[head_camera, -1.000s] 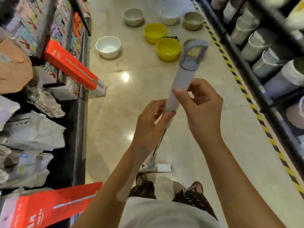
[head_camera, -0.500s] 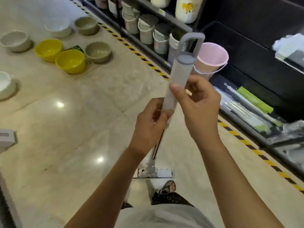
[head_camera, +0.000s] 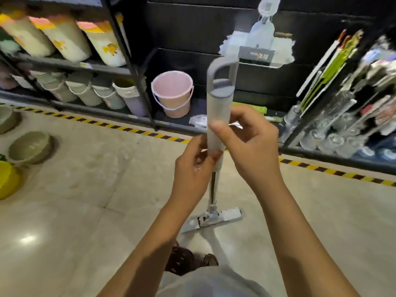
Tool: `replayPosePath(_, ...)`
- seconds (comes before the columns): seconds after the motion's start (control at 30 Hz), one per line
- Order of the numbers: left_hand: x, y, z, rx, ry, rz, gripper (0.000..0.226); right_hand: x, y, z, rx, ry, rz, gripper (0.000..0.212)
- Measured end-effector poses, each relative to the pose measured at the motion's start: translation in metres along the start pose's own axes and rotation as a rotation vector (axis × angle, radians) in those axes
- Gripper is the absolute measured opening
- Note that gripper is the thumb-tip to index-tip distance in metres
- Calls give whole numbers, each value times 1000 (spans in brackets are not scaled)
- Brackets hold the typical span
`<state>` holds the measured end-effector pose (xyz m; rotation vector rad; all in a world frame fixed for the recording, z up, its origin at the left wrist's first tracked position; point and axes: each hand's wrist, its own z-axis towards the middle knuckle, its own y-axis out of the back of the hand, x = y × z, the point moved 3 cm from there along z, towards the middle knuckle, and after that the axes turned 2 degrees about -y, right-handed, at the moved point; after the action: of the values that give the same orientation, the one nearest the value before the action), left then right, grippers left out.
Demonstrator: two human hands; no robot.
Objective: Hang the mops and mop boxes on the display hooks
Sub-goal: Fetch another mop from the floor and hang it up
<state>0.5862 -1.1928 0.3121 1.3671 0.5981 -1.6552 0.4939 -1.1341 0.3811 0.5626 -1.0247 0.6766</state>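
One flat mop (head_camera: 263,39) already seems to hang high on the dark display wall (head_camera: 192,28), its white pad spread out below a pale clip. As far as I can judge, that is the only part of the task finished.

A second mop (head_camera: 218,116) is in the hands and stands upright, its flat head (head_camera: 212,219) resting on the tiled floor (head_camera: 85,189) just ahead of the person's feet. The grey hanging loop (head_camera: 221,71) at its top reaches to just under the hung mop, but it is not on any hook. The left hand (head_camera: 192,166) pinches the lower end of the pale grip. The right hand (head_camera: 250,146) is curled round the grip a little higher, thumb across the front. Lifting the mop and slipping the loop over a hook is what looks to be left for it, and the mop boxes are left too.

No mop box is in view here, so how many remain cannot be told. The hooks themselves are hard to make out against the black wall, and the hung mop's upper end is cut off by the frame edge. The packaged goods (head_camera: 342,99) on the rack to the right are too blurred to identify. A pink bucket (head_camera: 171,91) stands on the low shelf behind the handle.
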Motion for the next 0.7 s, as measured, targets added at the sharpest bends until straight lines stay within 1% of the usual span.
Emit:
replayPosePath(0.1,-5,-33,21,93,-43,-42,22,-5,31,13,-84,-18,-3,14)
replayPosePath(0.3,-5,-88,77,265,-114,-80,24,-19,80,55,-237,-44,-83,15)
replayPosePath(0.37,-4,-100,101,317,-128,-85,27,-22,87,75,-279,-46,-139,25)
replayPosePath(0.4,-4,-105,115,335,-133,-85,28,-24,90,87,-294,-55,-151,25)
replayPosePath(0.5,-4,-110,161,383,-133,-113,22,-35,91,132,-299,-65,-148,11)
replayPosePath(0.57,-2,-111,195,407,-125,-132,20,-40,89,165,-298,-52,-154,10)
replayPosePath(0.7,4,-111,258,467,-105,-203,27,-54,79,227,-293,-42,-150,13)
